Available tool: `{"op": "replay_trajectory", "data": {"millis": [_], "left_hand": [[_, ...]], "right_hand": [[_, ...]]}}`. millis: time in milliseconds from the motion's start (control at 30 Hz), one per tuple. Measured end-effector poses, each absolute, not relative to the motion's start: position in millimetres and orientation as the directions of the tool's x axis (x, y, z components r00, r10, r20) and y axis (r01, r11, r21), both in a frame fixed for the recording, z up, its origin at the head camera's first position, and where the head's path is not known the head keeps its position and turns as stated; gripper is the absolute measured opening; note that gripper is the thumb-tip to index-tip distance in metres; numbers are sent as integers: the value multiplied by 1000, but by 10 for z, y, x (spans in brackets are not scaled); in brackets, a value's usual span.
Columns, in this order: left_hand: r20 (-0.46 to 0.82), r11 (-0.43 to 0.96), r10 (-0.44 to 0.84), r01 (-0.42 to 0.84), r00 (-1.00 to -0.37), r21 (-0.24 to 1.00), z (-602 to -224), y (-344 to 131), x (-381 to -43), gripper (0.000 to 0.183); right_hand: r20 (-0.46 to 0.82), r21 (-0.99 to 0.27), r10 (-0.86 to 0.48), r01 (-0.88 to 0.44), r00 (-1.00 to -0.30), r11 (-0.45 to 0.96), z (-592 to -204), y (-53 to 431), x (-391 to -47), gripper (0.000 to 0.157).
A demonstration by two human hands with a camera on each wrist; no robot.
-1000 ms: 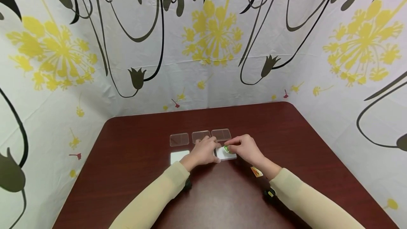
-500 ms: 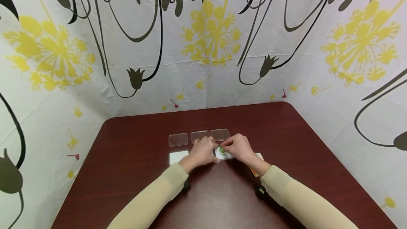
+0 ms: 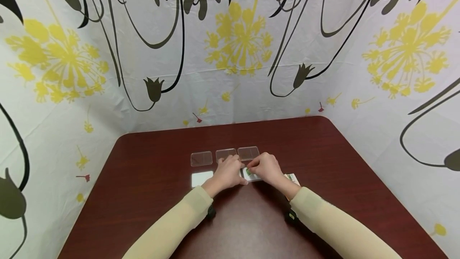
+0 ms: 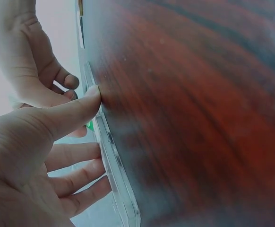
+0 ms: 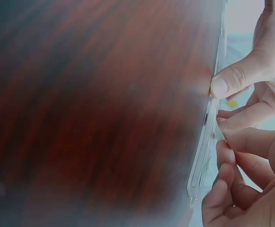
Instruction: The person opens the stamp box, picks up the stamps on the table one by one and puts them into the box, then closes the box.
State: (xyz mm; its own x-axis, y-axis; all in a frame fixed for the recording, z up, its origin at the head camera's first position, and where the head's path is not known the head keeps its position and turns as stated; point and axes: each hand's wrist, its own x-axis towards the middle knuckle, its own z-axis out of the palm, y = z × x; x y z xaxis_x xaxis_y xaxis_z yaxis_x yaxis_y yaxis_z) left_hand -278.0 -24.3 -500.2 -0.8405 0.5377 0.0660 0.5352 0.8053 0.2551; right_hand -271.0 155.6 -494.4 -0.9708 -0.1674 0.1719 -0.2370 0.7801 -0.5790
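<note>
My right hand (image 3: pixel 266 167) pinches a small green sticker-like piece (image 3: pixel 248 171) between thumb and forefinger, low over the white face of a flat clear-edged case (image 3: pixel 253 178). Beside it my left hand (image 3: pixel 228 171) spans a neighbouring flat case, its thumb at the near edge and fingers toward the far side, holding it on the table. In the left wrist view the thumb (image 4: pixel 92 97) lies right at the edge where the cases (image 4: pixel 121 184) line up. From the right wrist, a pale green edge (image 5: pixel 219 131) shows by the pinching fingertips. My left hand hides most of the middle case.
Behind the hands, three clear shallow lids (image 3: pixel 201 158) lie in a row on the dark red table (image 3: pixel 161 211). Another white flat case (image 3: pixel 202 178) sits left of my left hand. A printed card (image 3: pixel 292 178) lies partly under my right forearm.
My right hand has moved slightly left with the green piece, which sits further left over the white case. More of the printed card's far end shows. The left hand stays in place.
</note>
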Motion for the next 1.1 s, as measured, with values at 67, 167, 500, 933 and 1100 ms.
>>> {"op": "replay_trajectory", "data": {"millis": [67, 167, 500, 933, 1100], "left_hand": [[70, 802, 540, 538, -839, 260, -5001, -246, -2780, 54], [76, 798, 541, 540, -837, 269, -4998, -249, -2772, 53], [88, 789, 546, 546, -833, 282, -5000, -255, -2766, 47], [71, 790, 546, 541, -835, 287, -4989, -266, -2746, 46], [71, 794, 541, 537, -838, 287, -4985, -264, -2753, 52]], "right_hand": [[163, -555, -156, -221, -974, 802, -4943, 1546, -2707, 7], [145, -503, -137, -193, -980, 843, -4936, 1535, -2695, 9], [207, -347, -204, -267, -957, 899, -4927, 1497, -2667, 17], [209, -350, -238, -299, -949, 888, -4916, 1506, -2660, 12], [213, -374, -255, -320, -943, 870, -4868, 1560, -2655, 16]]}}
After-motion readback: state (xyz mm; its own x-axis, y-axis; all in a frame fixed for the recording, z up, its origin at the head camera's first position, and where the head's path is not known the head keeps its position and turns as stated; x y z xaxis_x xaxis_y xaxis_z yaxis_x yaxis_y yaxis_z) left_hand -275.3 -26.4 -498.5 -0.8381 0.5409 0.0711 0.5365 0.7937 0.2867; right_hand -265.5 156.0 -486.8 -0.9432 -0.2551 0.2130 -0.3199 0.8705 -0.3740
